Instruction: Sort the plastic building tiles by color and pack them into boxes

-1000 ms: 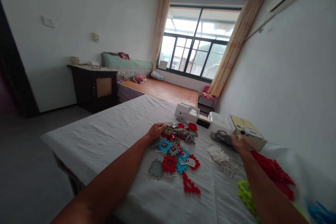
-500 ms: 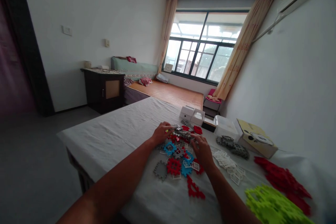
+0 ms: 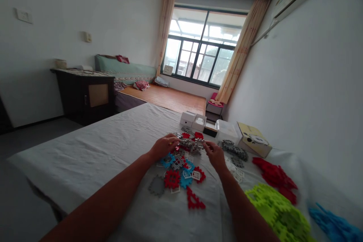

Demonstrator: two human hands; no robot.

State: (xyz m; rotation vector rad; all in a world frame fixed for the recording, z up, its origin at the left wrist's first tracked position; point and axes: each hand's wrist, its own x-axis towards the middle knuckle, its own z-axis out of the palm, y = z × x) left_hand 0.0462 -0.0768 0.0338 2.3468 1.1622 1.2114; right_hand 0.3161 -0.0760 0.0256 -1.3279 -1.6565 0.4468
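Note:
A mixed pile of flat toothed building pieces lies on the white cloth, among them a red square piece (image 3: 172, 179), a blue piece (image 3: 168, 160) and a red triangular piece (image 3: 194, 199). My right hand (image 3: 214, 154) pinches a grey toothed square piece (image 3: 199, 143) at the pile's far right side. At the left of a heap of grey pieces (image 3: 185, 144), my left hand (image 3: 163, 146) has its fingers drawn together; what sits under the fingertips is too small to make out. Small white window pieces (image 3: 195, 175) lie among the others.
Right of the pile lie sorted heaps: grey pieces (image 3: 235, 150), white pieces (image 3: 236, 172), red pieces (image 3: 273, 176), lime-green pieces (image 3: 278, 208) and blue pieces (image 3: 337, 221). Behind stand white boxes (image 3: 187, 118), a clear plastic box (image 3: 227, 130) and a yellow-topped box (image 3: 254, 138).
The view has turned to the right, bringing the blue heap into sight. My right hand now holds a grey square piece up at its fingertips; my left hand stays by the grey heap.

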